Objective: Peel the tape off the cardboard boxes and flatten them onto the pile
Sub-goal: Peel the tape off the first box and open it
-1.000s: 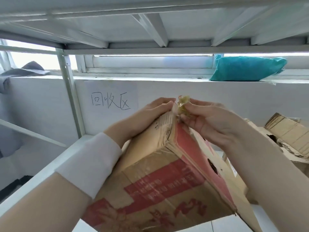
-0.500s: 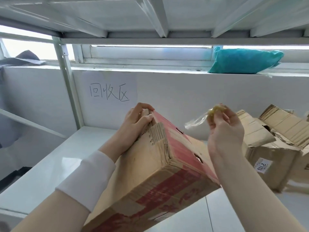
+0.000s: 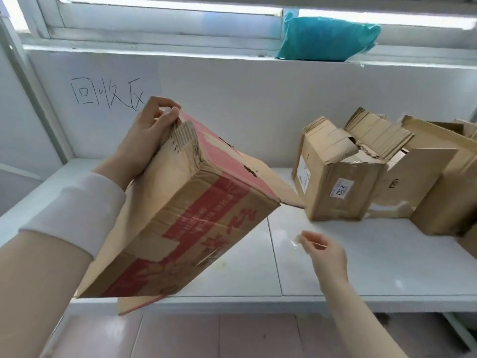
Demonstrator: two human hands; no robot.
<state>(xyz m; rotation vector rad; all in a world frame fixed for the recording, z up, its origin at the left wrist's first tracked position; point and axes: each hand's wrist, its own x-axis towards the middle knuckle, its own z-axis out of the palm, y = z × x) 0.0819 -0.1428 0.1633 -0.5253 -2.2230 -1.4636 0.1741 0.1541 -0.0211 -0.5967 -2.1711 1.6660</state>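
Your left grip (image 3: 152, 130) was clamped on the top corner of the red-printed cardboard box (image 3: 180, 215), which you held tilted in the air above the white surface (image 3: 374, 267). Your right grip (image 3: 325, 254), lower and to the right, pinched a small crumpled piece of tape (image 3: 296, 239) just over that surface. More opened boxes (image 3: 335, 182) stood further right against the wall, with a teal bag (image 3: 327, 38) on the ledge above.

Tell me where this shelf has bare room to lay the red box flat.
Bare shelf runs along the front edge, before the labelled box, where the right hand pinches a tape scrap. Another bare strip lies far left, past the left hand gripping the red box. The right back is crowded with opened boxes.
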